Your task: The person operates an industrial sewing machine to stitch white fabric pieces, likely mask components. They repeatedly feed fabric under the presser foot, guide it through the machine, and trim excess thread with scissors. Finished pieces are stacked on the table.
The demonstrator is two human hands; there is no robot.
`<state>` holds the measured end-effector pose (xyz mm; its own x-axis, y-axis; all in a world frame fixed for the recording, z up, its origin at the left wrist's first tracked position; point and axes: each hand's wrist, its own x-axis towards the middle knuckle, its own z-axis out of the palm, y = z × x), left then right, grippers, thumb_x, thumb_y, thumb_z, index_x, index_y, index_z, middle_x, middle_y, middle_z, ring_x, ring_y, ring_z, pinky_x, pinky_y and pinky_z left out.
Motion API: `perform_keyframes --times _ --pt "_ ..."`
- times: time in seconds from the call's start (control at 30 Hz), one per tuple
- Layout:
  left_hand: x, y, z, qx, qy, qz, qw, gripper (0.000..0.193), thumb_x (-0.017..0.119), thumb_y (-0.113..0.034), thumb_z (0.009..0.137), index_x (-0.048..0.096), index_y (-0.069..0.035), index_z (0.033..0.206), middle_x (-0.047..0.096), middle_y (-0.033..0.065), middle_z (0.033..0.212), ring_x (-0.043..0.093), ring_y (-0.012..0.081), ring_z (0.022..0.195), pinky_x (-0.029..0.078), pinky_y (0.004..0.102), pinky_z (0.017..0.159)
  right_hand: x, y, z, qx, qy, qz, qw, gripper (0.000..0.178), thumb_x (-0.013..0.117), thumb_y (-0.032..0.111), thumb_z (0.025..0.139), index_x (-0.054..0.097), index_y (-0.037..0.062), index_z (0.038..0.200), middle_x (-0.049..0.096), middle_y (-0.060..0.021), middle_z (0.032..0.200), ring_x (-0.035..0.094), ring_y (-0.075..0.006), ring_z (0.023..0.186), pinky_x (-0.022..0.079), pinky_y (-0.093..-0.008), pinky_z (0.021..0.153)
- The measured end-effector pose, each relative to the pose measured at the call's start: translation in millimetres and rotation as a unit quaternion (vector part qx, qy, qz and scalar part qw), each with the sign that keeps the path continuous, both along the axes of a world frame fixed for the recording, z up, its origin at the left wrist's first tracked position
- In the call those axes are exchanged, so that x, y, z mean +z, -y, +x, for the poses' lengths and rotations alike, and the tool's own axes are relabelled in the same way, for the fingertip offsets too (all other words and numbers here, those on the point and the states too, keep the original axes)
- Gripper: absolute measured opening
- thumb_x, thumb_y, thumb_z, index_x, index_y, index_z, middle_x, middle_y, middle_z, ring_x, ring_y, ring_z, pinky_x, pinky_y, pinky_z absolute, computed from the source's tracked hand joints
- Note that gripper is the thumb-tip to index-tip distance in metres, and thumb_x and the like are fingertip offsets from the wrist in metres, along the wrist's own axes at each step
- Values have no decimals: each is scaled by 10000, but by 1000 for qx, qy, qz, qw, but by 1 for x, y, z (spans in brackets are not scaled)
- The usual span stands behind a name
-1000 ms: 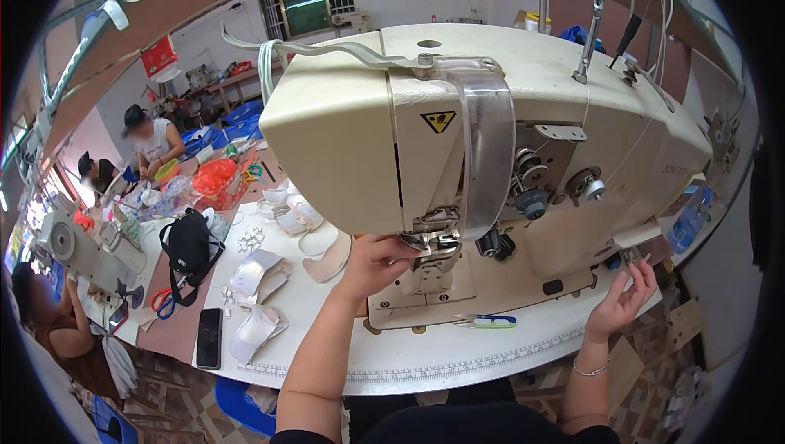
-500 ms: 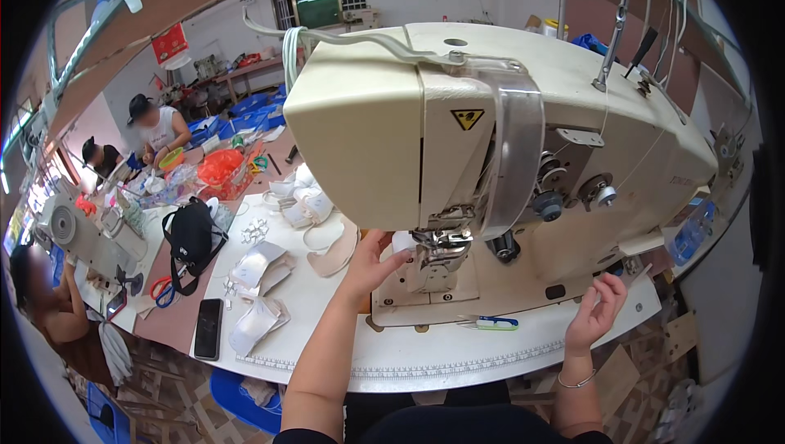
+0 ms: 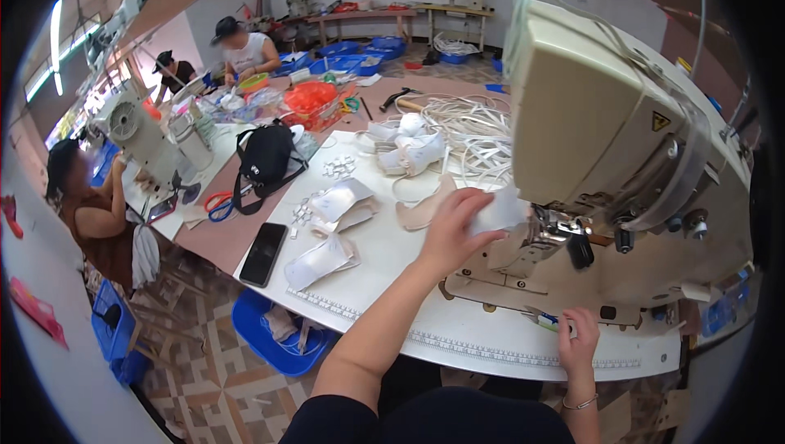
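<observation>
My left hand (image 3: 459,230) pinches a curved white fabric piece (image 3: 500,212) between thumb and fingers, beside the needle and presser foot area (image 3: 560,227) of a cream sewing machine (image 3: 593,109). Lower right, my right hand (image 3: 579,336) has its fingers curled at the handle end of thread snips (image 3: 542,320), which rest near the machine's base; the fingers cover part of the handle. Under my left wrist's far side lies a beige curved piece (image 3: 419,213). Stacks of white cup-shaped pieces (image 3: 339,199) (image 3: 320,262) lie to the left on the white table.
A black phone (image 3: 263,255), a black bag (image 3: 270,158) and red-handled scissors (image 3: 219,206) lie left. White strips (image 3: 474,133) are heaped behind. A blue tub (image 3: 274,338) stands below the table edge. A printed ruler (image 3: 458,344) runs along the front. Other people sit left.
The view has swung left. My left hand has drawn the white piece away from the needle area, toward the left. My right hand has moved left to the thread snips.
</observation>
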<state>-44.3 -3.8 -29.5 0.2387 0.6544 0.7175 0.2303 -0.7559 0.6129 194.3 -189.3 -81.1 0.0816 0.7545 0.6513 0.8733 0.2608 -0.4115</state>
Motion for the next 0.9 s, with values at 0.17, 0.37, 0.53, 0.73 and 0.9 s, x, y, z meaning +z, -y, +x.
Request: perform_keyframes --times 0.17,0.37,0.53,0.73,0.9 --pt "-19 33 -112 351 -162 130 913 538 779 -154 572 575 -88 1065 509 109 1157 464 293 1096 236 531 991 -19 -6 -4 19 63 -56 996 176 626 24 682 582 13 852 559 -130 908 530 -311 859 438 -381 753" --pt "-89 48 -199 377 -198 -106 899 714 766 -259 603 457 -130 1233 381 135 1293 325 347 1223 152 553 1022 -6 -73 -73 211 19 -103 972 146 603 74 744 587 13 876 557 -144 949 522 -330 929 441 -396 809" --pt "-70 53 -170 443 -172 70 877 698 746 -218 655 408 -46 1240 343 179 1310 273 393 1247 170 547 1022 -9 -194 -145 78 15 -27 997 340 565 56 780 495 -15 1104 448 -187 1165 453 -337 1066 393 -404 898" --pt "-66 17 -87 176 -193 15 965 612 693 -157 705 411 -20 1230 424 196 1248 326 398 1217 293 461 991 -17 -274 -152 -34 -177 -130 975 410 597 82 742 488 -19 1123 539 -198 1002 530 -337 928 437 -404 813" --pt "-79 -31 -49 188 -246 -35 950 590 664 -204 736 419 -2 1233 477 190 1212 414 357 1161 351 424 947 0 -232 -168 50 -247 -153 956 362 611 100 725 541 0 1065 567 -166 796 584 -297 702 481 -362 644"
